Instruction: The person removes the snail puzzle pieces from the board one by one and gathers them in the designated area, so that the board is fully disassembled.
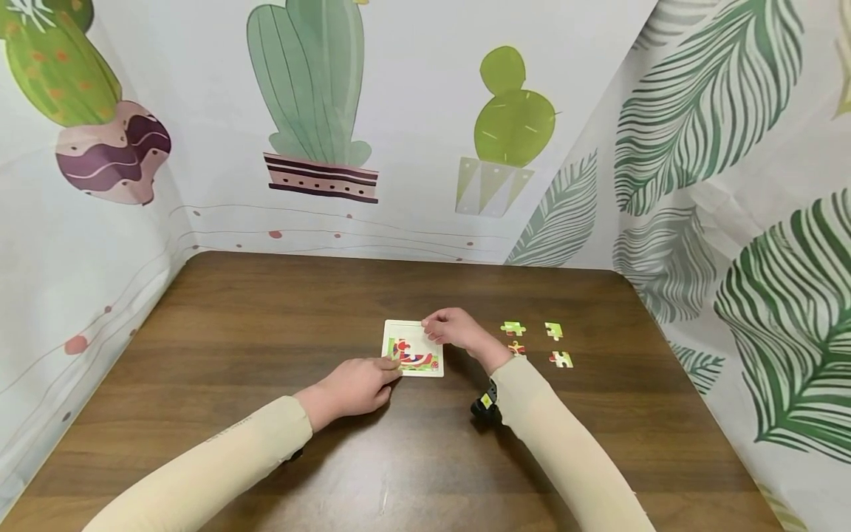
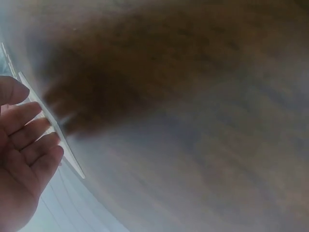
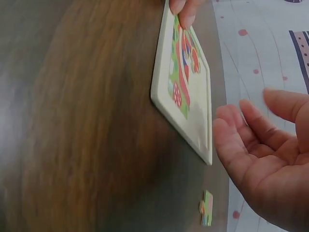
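Note:
A square white puzzle board (image 1: 425, 374) lies on the brown table, its recess part filled with red and green picture pieces (image 1: 414, 360). My left hand (image 1: 355, 386) rests its fingertips on the board's lower left edge; in the left wrist view the fingers lie fairly straight along the rim. Over the board's upper right corner hovers my right hand (image 1: 459, 329), fingers loosely bent. The right wrist view shows a gap between its thumb and fingers (image 3: 224, 137) and nothing held. Bare white backing shows in the recess beneath it.
Several loose puzzle pieces lie right of the board, among them a green one (image 1: 513, 329), a corner one (image 1: 554, 330) and a red and white one (image 1: 561, 360). One (image 1: 516, 347) is partly hidden by the right wrist. Patterned walls border the wooden table (image 1: 299, 295).

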A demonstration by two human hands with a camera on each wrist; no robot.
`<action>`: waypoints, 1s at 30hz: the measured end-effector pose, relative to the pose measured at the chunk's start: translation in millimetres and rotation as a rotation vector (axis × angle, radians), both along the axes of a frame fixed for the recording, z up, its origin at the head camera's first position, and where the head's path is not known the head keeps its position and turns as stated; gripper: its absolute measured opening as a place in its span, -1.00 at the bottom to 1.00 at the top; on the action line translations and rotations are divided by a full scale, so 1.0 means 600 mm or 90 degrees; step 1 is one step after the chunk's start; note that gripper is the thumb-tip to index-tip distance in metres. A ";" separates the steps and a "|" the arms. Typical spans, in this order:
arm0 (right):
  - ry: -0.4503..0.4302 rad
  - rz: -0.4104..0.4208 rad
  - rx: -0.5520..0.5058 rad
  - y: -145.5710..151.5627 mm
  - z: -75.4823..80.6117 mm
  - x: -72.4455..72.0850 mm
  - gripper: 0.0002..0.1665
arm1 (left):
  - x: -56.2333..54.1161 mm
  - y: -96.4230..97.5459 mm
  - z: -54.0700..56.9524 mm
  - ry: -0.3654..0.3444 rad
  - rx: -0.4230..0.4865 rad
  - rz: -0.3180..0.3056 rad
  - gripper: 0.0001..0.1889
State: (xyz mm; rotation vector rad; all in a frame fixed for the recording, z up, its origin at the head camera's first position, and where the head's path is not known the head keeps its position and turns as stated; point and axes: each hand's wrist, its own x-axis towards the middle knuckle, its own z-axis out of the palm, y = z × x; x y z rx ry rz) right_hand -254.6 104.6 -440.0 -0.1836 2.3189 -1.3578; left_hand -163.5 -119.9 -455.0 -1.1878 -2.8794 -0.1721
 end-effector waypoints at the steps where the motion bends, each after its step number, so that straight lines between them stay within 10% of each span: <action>1: -0.005 0.002 -0.002 -0.004 0.000 0.001 -0.60 | 0.000 0.000 0.000 -0.003 -0.001 -0.002 -0.62; 30: -0.079 -0.035 0.015 -0.059 -0.010 0.000 -0.70 | 0.004 -0.004 -0.003 -0.085 -0.009 -0.002 -0.51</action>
